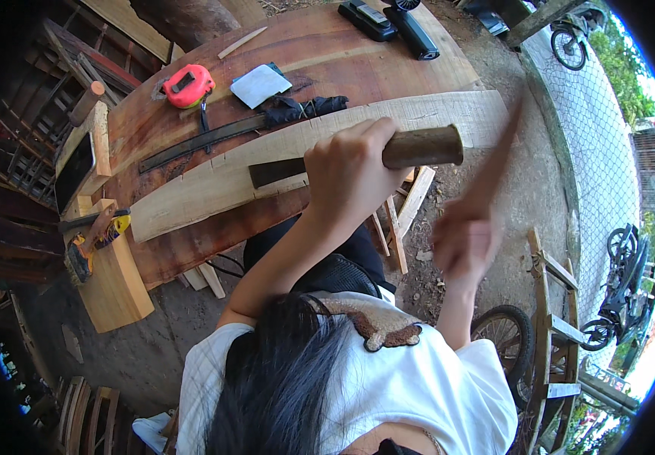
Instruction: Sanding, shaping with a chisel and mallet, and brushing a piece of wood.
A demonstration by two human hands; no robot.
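With the chisel (pixel 422 146) at a low angle over the pale plank (pixel 214 186), square, measured blows on the handle's butt should serve best, fingers well clear. The left hand (pixel 352 163) is closed firmly round the chisel, its blade pointing toward the plank's left end, its handle jutting rightward. Near the plank's right end, the right hand (pixel 464 239) grips a blurred wooden club (pixel 498 163).
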